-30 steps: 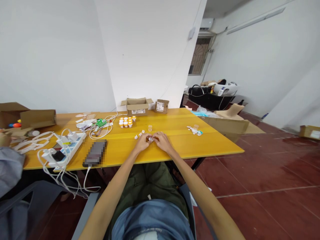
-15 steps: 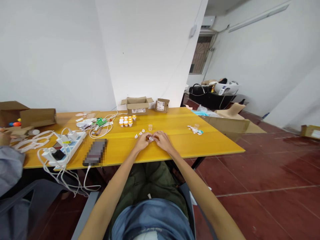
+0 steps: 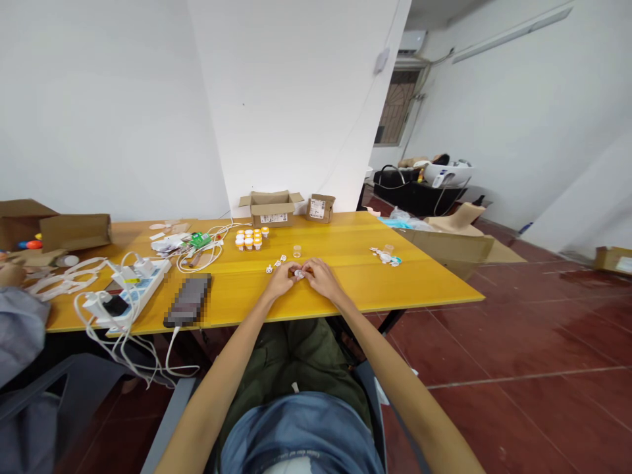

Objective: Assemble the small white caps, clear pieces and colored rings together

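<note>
My left hand and my right hand meet over the table near its front edge. Between their fingertips is a small clear and white piece, too small to name, and both hands are closed on it. Just beyond them stands a clear round cup. Several small white pieces with dark marks lie beside my left hand. Farther back is a tight group of small white jars with orange-yellow lids.
Left on the wooden table lie a phone, a power strip and tangled white cables. Cardboard boxes stand against the wall. Small coloured packets lie to the right. A person's sleeve shows at far left.
</note>
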Tool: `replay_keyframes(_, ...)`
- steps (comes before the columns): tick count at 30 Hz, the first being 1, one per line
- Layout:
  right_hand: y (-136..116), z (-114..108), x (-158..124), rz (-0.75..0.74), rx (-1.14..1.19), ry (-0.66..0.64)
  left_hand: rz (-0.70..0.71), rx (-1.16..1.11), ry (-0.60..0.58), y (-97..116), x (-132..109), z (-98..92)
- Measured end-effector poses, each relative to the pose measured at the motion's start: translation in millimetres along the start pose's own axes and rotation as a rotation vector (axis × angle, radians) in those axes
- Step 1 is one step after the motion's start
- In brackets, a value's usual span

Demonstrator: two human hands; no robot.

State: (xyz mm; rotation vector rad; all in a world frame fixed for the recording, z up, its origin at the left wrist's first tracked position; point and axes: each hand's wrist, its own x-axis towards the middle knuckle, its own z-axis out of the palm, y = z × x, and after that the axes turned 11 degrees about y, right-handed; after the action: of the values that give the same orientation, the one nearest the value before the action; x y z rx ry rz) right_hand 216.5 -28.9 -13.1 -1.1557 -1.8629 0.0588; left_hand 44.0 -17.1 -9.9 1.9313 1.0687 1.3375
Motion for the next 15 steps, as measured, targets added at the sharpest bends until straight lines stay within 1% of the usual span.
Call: replay_keyframes(15,3.5,1.8,1.1,0.029,0.08,0.025,-0.008,0.014,-0.003,3.6,0.4,0.8)
